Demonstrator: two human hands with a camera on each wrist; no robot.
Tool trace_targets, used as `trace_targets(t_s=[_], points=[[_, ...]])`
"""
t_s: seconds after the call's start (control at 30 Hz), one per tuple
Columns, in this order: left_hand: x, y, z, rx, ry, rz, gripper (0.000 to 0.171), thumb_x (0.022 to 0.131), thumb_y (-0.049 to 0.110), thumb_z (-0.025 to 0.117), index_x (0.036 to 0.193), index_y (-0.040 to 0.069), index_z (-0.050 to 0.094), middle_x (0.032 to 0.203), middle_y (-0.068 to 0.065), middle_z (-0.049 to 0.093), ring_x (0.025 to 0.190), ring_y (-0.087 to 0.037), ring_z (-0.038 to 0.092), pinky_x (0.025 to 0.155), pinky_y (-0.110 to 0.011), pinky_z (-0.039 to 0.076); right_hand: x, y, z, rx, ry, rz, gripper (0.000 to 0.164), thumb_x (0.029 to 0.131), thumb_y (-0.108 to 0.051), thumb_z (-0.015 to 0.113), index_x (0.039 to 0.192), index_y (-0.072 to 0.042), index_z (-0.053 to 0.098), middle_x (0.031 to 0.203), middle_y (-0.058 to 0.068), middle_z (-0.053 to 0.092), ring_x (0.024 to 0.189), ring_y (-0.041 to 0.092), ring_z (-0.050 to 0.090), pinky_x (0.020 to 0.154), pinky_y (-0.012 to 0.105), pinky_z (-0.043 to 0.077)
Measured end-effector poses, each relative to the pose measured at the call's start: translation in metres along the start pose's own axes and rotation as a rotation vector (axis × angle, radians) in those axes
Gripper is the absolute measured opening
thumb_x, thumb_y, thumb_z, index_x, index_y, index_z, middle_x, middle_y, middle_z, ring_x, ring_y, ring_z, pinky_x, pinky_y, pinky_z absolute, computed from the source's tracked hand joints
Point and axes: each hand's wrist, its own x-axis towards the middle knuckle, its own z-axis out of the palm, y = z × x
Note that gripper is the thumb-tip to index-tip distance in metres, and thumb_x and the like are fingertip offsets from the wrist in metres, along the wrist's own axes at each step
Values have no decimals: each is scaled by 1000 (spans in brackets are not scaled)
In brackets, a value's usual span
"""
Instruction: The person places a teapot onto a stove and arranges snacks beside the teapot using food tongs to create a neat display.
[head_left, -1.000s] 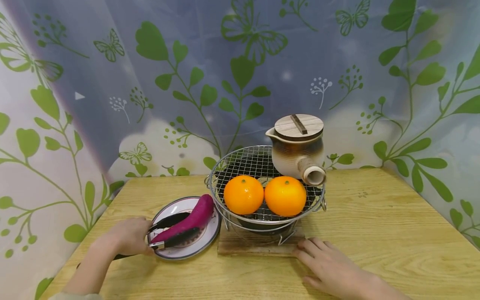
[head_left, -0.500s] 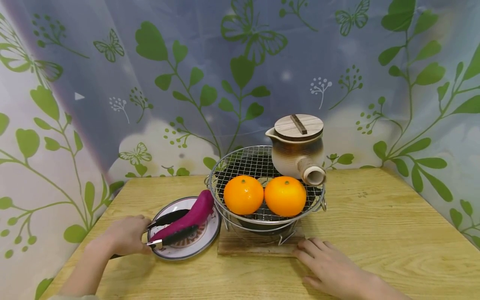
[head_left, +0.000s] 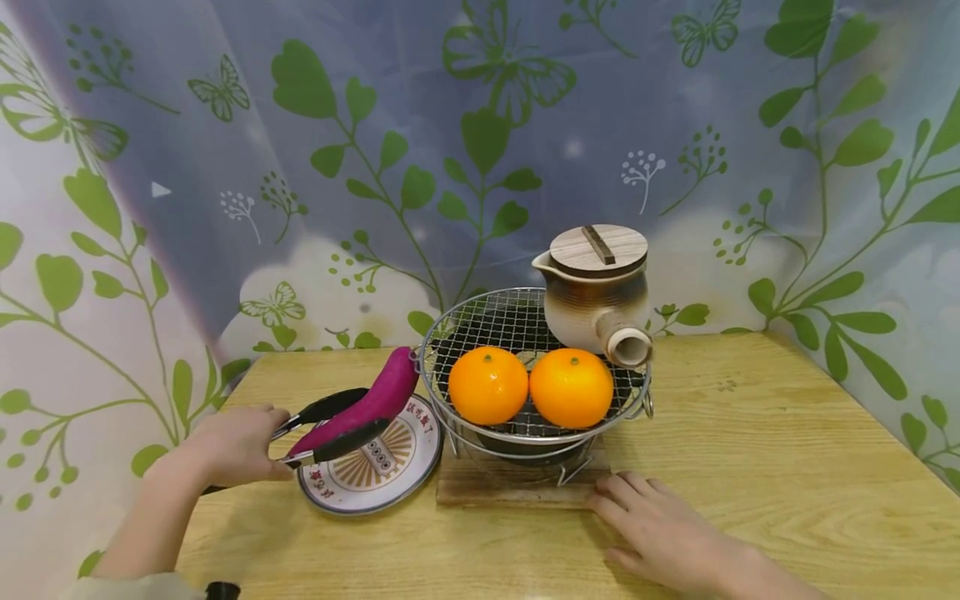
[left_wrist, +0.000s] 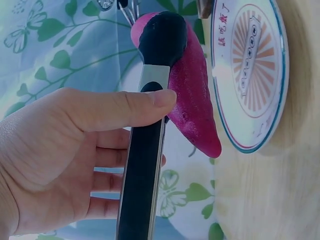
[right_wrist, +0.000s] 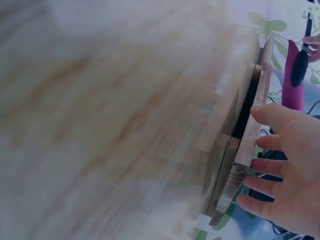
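My left hand [head_left: 228,446] grips black-and-metal tongs [head_left: 351,440], thumb along one arm in the left wrist view. Between the tong tips is a purple sweet potato [head_left: 392,385], tilted and raised over the left part of a patterned plate [head_left: 352,505]. Its upper end overlaps the side ring of the round wire grill rack [head_left: 495,315] in the head view. My right hand [head_left: 660,533], fingers spread, touches the right front corner of the wooden board [head_left: 517,495] under the grill. In the right wrist view the thumb lies at the edge of this board [right_wrist: 250,142].
Two oranges [head_left: 487,386] sit at the front of the rack. Behind them on the right stands a clay teapot [head_left: 596,304] with a wooden lid, its hollow side handle pointing forward. A patterned curtain [head_left: 420,192] closes off the back of the wooden table [head_left: 765,450].
The tongs and sweet potato have risen off the plate, uncovering its printed middle. My left hand has moved up and slightly left. The right hand stays at the board.
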Motion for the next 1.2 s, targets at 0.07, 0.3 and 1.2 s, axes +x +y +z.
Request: trace_targets(t_s=[0.07,0.3,1.2], points=[[0,0,-3,7,-1,-5,74,67,45,77,116,-6,57,114,-24,58,104,-44,54,78,-55,46,0,0,-1,-3,3,-1,52,77,-38,70,121,-14,56,117,5,51,103,24,50,79,44,47],[-2,-3,-4,7,-2,-10,74,66,46,77,115,-6,57,111,-22,58,103,-44,54,77,-56,46,0,0,-1,-6,13,-4,52,77,-39,70,121,-14,56,117,5,52,103,24,50,77,43,48],[-3,-9,-25,33,64,-40,77,65,47,77,115,-8,56,112,-27,57,98,-45,56,72,-56,47,0,0,-1,-2,-3,7,53,77,-38,71,121,-14,56,117,5,51,104,23,50,80,43,47]])
